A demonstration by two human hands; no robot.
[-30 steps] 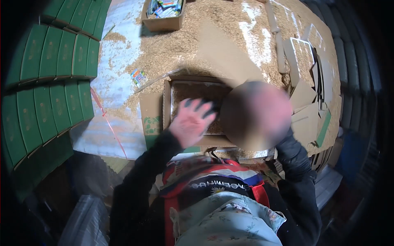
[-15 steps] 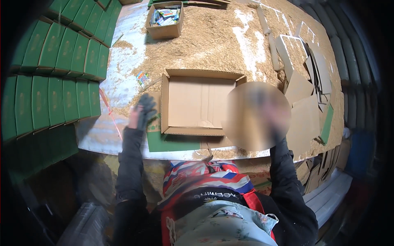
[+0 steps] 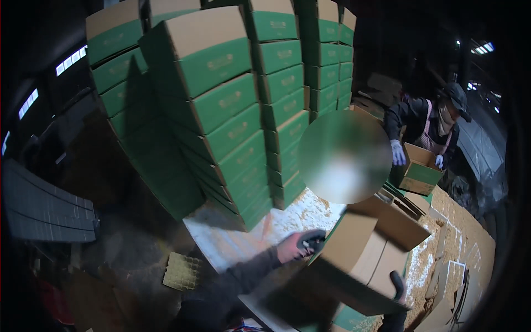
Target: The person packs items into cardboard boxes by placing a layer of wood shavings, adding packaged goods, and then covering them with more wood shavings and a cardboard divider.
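Dim hall, left floor (image 3: 127, 249) near black; small bright strips (image 3: 71, 61) far left and lamps (image 3: 482, 48) far right glow, desk (image 3: 218, 229) reads pale. Left side of the green box stack (image 3: 221, 66) sits in deep shadow, fronts lit; open carton (image 3: 345, 238) is clear inside, outer near side shaded. Round blur patch (image 3: 344, 156) hides detail mid-scene, fisheye bows straight edges, corners vignette to black.

This looks like a dim packing workshop. Green cartons (image 3: 218, 72) tower over the littered table (image 3: 327, 207), and a co-worker (image 3: 408, 117) handles a box (image 3: 420, 177) at far right.
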